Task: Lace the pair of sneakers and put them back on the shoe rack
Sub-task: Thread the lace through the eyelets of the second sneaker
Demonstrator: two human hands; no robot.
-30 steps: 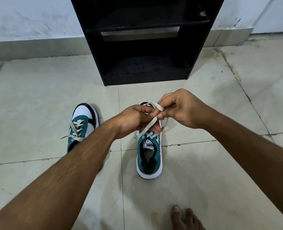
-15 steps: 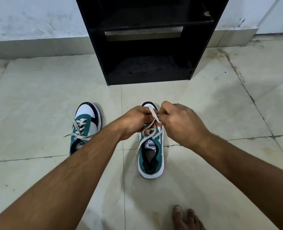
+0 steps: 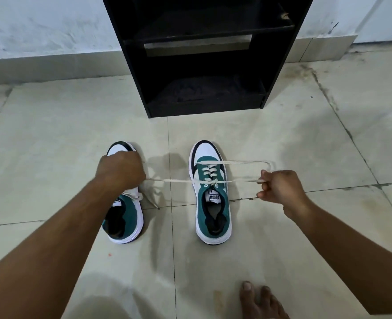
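Two white, teal and black sneakers stand on the tiled floor, toes toward the rack. The right sneaker [image 3: 211, 203] has its cream lace [image 3: 178, 180] stretched taut sideways across the top eyelets. My left hand [image 3: 121, 170] is closed on the lace's left end, above the left sneaker [image 3: 127, 217], whose toe it covers. My right hand [image 3: 280, 187] pinches the lace's right end, with a loop [image 3: 243, 162] running back to the shoe. The black shoe rack [image 3: 204, 54] stands against the wall ahead.
The rack's lower shelf [image 3: 204, 93] holds a dark mat, open toward me. A bare foot [image 3: 259, 300] rests on the floor at the bottom right. The left sneaker's laces [image 3: 152, 201] trail loose on the tile between the two shoes.
My hands were together over the right sneaker's tongue; they have pulled apart, left and right, drawing the lace out tight. The view has moved closer to the shoes.
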